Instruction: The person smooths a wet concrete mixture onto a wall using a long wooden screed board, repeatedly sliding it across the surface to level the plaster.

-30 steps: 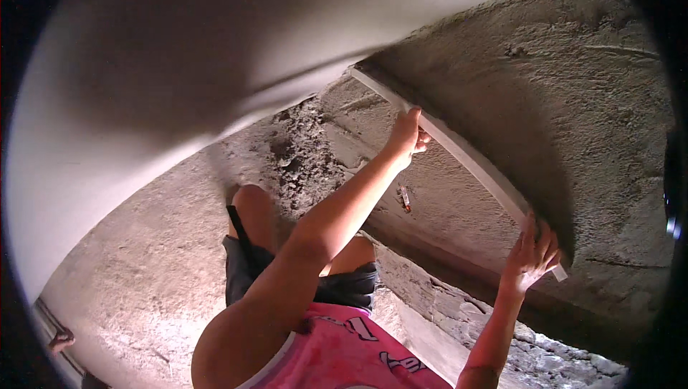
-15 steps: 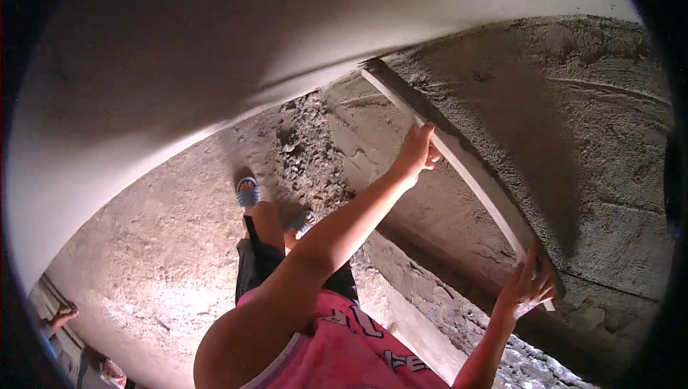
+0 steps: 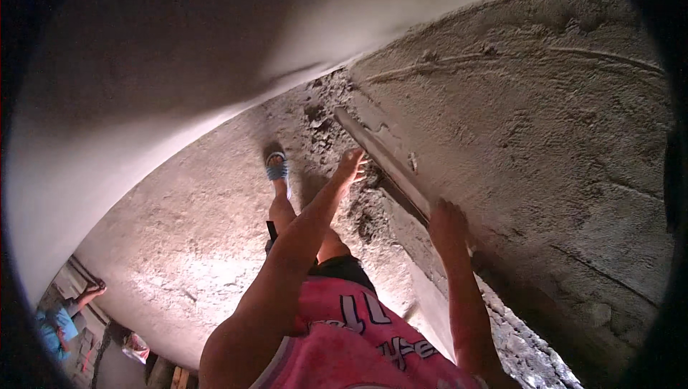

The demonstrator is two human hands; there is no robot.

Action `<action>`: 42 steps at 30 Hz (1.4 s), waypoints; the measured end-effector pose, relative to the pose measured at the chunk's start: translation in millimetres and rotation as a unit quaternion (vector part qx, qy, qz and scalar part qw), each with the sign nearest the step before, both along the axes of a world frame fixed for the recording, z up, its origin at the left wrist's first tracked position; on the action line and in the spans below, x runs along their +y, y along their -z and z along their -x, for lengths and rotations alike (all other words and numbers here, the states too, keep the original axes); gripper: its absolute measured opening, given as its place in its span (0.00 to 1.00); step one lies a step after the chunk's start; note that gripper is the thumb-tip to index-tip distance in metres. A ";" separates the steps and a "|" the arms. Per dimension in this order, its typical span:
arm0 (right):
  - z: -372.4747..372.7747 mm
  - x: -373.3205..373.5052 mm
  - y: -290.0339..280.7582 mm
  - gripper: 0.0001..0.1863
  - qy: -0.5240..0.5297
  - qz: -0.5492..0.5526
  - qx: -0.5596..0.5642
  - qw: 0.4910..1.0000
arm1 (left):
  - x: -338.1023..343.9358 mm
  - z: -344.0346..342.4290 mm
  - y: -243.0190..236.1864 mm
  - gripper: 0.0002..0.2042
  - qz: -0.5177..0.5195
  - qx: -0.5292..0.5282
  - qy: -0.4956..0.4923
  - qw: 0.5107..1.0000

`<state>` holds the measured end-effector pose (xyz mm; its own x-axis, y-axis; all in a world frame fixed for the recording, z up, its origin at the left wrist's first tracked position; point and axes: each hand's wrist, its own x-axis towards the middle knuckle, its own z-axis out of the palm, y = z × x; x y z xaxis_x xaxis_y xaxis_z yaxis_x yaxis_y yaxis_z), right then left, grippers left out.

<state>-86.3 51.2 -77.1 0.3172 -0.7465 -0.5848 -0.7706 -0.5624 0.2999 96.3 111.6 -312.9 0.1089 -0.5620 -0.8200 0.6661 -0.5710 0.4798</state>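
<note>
A long grey straight bar (image 3: 393, 164) lies diagonally against the rough grey plaster surface (image 3: 559, 138), lower edge over a crumbly strip. My left hand (image 3: 350, 167) grips it toward its far end, fingers partly curled at the underside. Near the other end, my right hand (image 3: 448, 228) has hold of it, the fingers dim and partly hidden. Loose debris (image 3: 322, 95) runs beside the bar's far end, close to my sandalled foot (image 3: 277, 168).
A smooth pale curved-looking wall (image 3: 107, 138) spans the upper left. At lower left another person in blue (image 3: 54, 331) has a hand (image 3: 92, 292) by some rails, near a pale bag (image 3: 135, 346) and wood pieces (image 3: 179, 378). A broken rough edge (image 3: 527, 342) runs along the lower right.
The bar and both my hands have moved down and left across the rough surface, away from the upper wall edge. My view has shifted, showing more of the other person.
</note>
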 end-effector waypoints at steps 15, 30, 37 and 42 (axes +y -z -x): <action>-22.5 11.9 210.5 0.22 0.527 -0.444 -0.571 0.446 | 235.6 -20.4 49.4 0.20 -0.045 0.015 -0.101 0.994; -19.3 56.1 236.9 0.19 0.358 0.142 -0.579 0.719 | 195.7 -7.7 24.6 0.20 -0.018 -0.037 -0.009 0.999; -20.9 56.1 181.5 0.23 0.331 0.107 -0.304 0.887 | 195.1 5.3 27.9 0.20 -0.024 -0.031 0.009 0.999; -12.4 56.9 185.4 0.31 0.357 0.090 -0.329 0.870 | 180.9 12.9 30.3 0.21 -0.041 -0.030 0.030 0.998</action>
